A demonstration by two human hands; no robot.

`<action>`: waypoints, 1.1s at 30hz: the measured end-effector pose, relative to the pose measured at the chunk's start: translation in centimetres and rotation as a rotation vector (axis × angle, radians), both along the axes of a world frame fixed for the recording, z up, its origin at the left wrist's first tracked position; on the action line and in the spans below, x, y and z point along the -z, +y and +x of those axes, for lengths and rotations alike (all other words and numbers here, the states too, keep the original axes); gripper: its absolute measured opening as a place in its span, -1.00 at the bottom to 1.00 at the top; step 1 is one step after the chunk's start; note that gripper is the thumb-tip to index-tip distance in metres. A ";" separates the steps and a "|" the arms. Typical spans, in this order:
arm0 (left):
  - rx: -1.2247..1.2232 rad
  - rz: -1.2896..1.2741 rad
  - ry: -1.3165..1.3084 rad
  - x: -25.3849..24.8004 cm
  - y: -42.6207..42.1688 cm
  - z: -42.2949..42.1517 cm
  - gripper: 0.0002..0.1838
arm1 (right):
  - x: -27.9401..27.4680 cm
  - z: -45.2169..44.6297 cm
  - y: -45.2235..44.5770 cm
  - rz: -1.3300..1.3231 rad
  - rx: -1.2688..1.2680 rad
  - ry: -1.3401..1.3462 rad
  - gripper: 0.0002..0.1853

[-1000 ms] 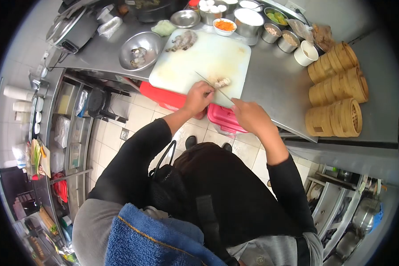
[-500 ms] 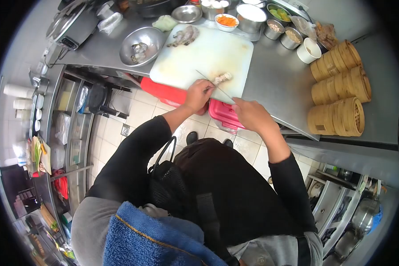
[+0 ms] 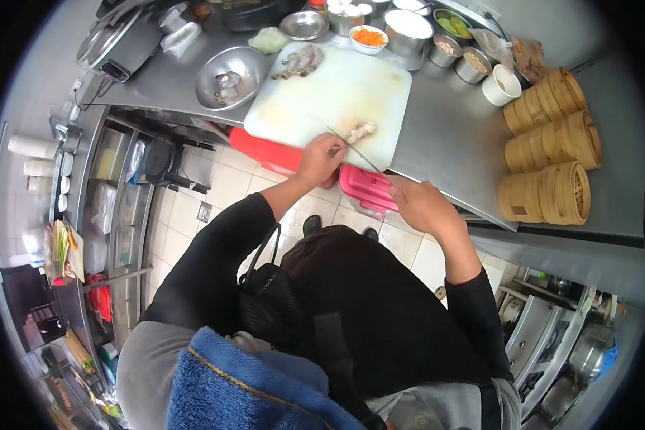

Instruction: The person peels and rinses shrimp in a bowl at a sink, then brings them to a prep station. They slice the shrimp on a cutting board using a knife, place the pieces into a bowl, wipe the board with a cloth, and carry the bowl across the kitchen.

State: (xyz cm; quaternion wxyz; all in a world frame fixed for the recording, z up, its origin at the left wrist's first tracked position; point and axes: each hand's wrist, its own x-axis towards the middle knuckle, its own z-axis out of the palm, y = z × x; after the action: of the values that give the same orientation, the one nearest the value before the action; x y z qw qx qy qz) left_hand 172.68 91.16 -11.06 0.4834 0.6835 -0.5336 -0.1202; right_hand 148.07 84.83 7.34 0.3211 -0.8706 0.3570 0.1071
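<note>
A knife (image 3: 362, 154) with a thin blade is gripped at its handle in my right hand (image 3: 426, 204), just past the front edge of the white cutting board (image 3: 330, 97). The blade points up and left over the board. My left hand (image 3: 319, 158) is at the board's front edge, fingers closed and beside the blade tip. What its fingers hold, if anything, is hidden. Small pale cut pieces (image 3: 362, 132) lie right by the blade. Several raw grey shrimp (image 3: 301, 61) rest at the board's far left. More shrimp (image 3: 227, 86) sit in a steel bowl (image 3: 247, 61).
Bamboo steamers (image 3: 545, 193) are stacked at the right of the steel counter. Behind the board stand a bowl of orange shreds (image 3: 369, 37), metal containers (image 3: 406, 36) and a white cup (image 3: 502, 84). A pink-lidded box (image 3: 365, 188) and a red container (image 3: 265, 148) are below the counter edge.
My right hand has drawn the knife back, to the right and toward me. The blade tip has slid along with it. My left hand stays in nearly the same place.
</note>
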 end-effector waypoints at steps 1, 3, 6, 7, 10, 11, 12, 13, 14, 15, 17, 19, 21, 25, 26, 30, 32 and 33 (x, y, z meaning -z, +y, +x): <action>-0.006 -0.008 -0.007 -0.5 0.0 0.0 -0.90 | 0.4 -0.5 0.0 -0.008 -0.006 -0.007 -0.57; 0.050 -0.020 0.046 -2.2 -0.7 0.9 -0.89 | 1.4 -0.8 -0.6 -0.074 0.026 -0.176 -0.58; 0.125 -0.032 0.157 -4.9 -2.8 3.8 -0.89 | -2.4 -1.8 -0.7 0.052 0.227 -0.266 -0.57; 0.119 -0.070 0.127 -5.9 -3.7 5.1 -0.86 | -3.3 -2.2 -0.9 0.066 0.283 -0.268 -0.57; 0.008 -0.061 0.123 -8.5 -5.9 9.4 -0.83 | -0.4 -4.4 -1.9 -0.063 0.325 -0.357 -0.55; -0.046 -0.047 0.126 -9.2 -6.4 11.1 -0.80 | -0.7 -4.1 -1.4 -0.055 0.298 -0.371 -0.55; -0.094 -0.032 0.136 -9.7 -6.9 12.8 -0.77 | -1.4 -4.0 -1.1 0.085 0.400 -0.342 -0.55; -0.117 -0.068 0.107 -9.6 -7.3 14.9 -0.73 | -1.8 -4.3 -0.7 0.221 0.507 -0.299 -0.55; -0.176 -0.107 0.067 -8.2 -7.8 17.9 -0.73 | -1.4 -4.7 -0.3 0.224 0.498 -0.291 -0.55; -0.230 -0.145 0.025 -7.0 -7.8 21.0 -0.72 | -0.8 -5.0 0.1 0.285 0.556 -0.301 -0.56; -0.412 0.243 -0.140 -7.9 -5.4 26.6 -0.71 | 0.2 -5.7 0.9 0.350 0.619 -0.313 -0.57; -0.361 0.687 -0.603 -6.0 -3.7 32.1 -0.71 | 1.0 -6.3 1.5 0.394 0.670 -0.241 -0.55; -0.445 0.634 -0.613 -1.2 -3.2 36.3 -0.74 | 1.3 -6.3 2.4 0.393 0.700 -0.217 -0.55; -0.333 0.787 -0.531 0.4 -5.5 35.9 -0.72 | 0.7 -5.8 3.3 0.460 0.770 -0.237 -0.54; -0.425 0.786 -0.526 -0.3 -5.9 35.2 -0.68 | 0.4 -5.3 3.3 0.504 0.747 -0.257 -0.54; -0.465 0.819 -0.487 -6.1 -5.5 33.8 -0.41 | 0.7 -4.4 3.4 0.507 0.775 -0.285 -0.50; -0.475 0.735 -0.439 -7.8 -5.0 35.3 -0.44 | 1.1 -4.5 3.4 0.506 0.781 -0.300 -0.50; -0.476 0.640 -0.398 -8.5 -4.8 36.3 -0.47 | 1.3 -4.7 3.2 0.521 0.778 -0.307 -0.51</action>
State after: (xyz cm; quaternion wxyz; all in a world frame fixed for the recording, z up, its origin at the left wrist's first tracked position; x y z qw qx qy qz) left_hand 208.96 86.37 -2.52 0.1494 0.9123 -0.3800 -0.0307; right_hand 143.33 88.00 5.99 0.5933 -0.5690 0.5658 -0.0646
